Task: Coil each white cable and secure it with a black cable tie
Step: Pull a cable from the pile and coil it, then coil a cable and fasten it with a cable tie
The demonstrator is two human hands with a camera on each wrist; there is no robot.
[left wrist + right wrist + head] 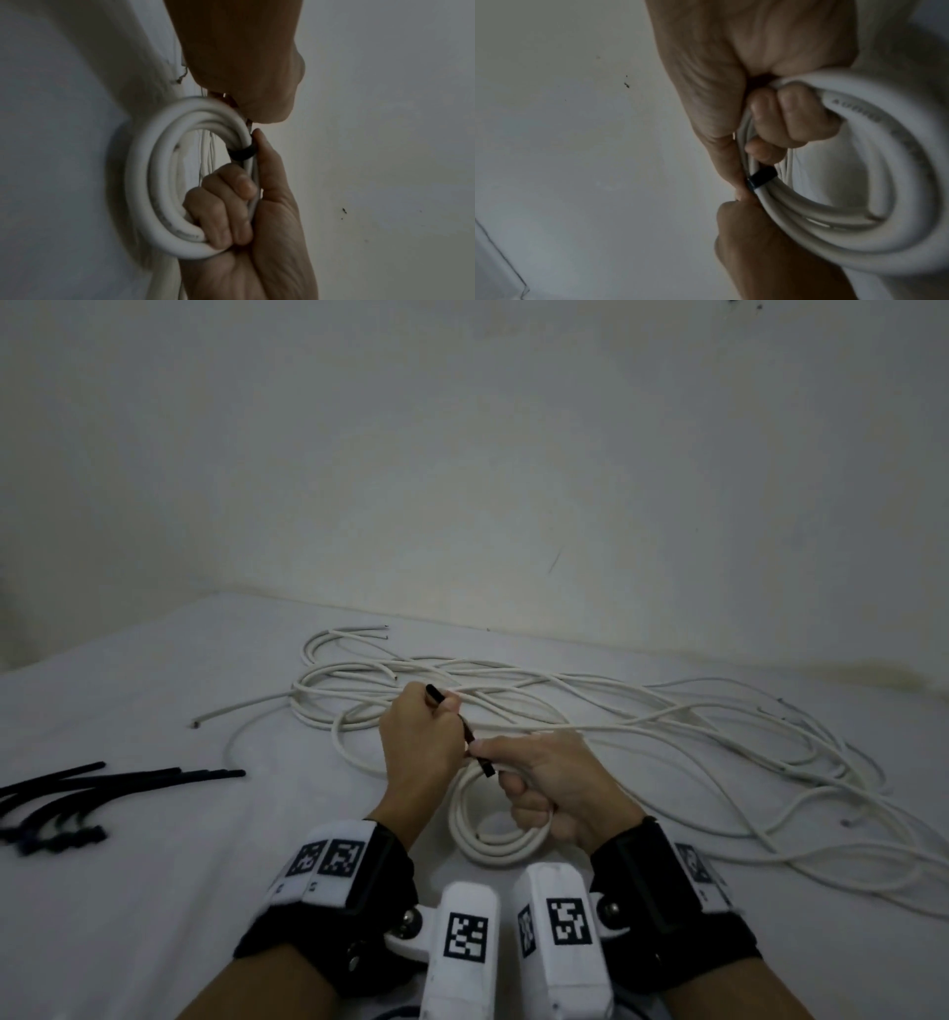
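Note:
A coiled white cable stands on edge on the white surface, and my right hand grips its upper side with curled fingers. A black cable tie is looped round the coil's strands just above my right thumb. My left hand pinches the tie's free tail, which points up and away to the left. In the right wrist view the tie wraps the coil between my right hand and my left hand. The tie's head is hidden by my fingers.
Several loose white cables sprawl tangled across the surface behind and to the right of my hands. A bunch of spare black cable ties lies at the left. A wall rises just behind the cables.

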